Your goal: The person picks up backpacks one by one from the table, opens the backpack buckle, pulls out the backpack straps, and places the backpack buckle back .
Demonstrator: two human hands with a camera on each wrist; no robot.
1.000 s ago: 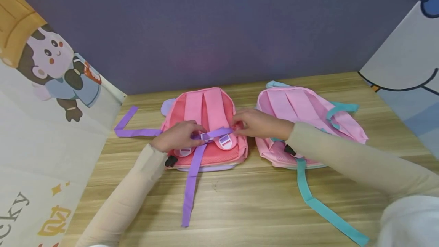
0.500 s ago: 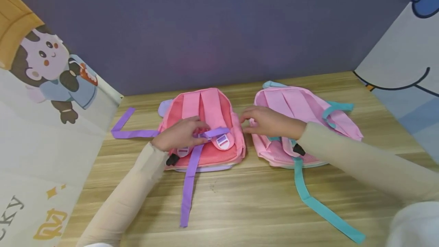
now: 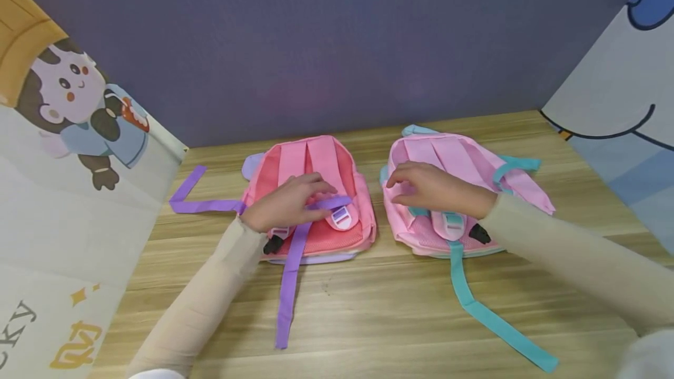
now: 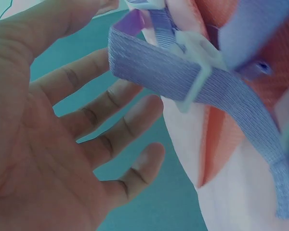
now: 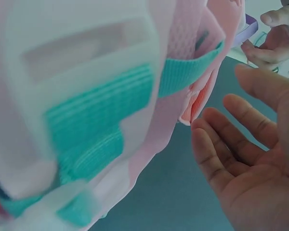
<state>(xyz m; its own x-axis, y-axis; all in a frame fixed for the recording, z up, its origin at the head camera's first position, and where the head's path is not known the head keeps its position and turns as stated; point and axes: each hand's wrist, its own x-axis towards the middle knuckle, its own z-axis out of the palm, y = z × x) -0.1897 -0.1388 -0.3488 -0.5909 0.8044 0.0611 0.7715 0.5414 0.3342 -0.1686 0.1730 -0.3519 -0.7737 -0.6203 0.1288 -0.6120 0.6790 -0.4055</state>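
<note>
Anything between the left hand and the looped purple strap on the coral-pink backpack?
Nothing visible: the left wrist view shows the looped purple strap close by the left hand, with no object between them.

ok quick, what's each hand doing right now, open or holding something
Left hand: open, fingers close to the purple strap but not gripping it.
Right hand: open, holding nothing, near the light pink backpack.

Beige wrist-length sleeves [image 3: 199, 303] and white fabric [image 3: 650, 358]
</note>
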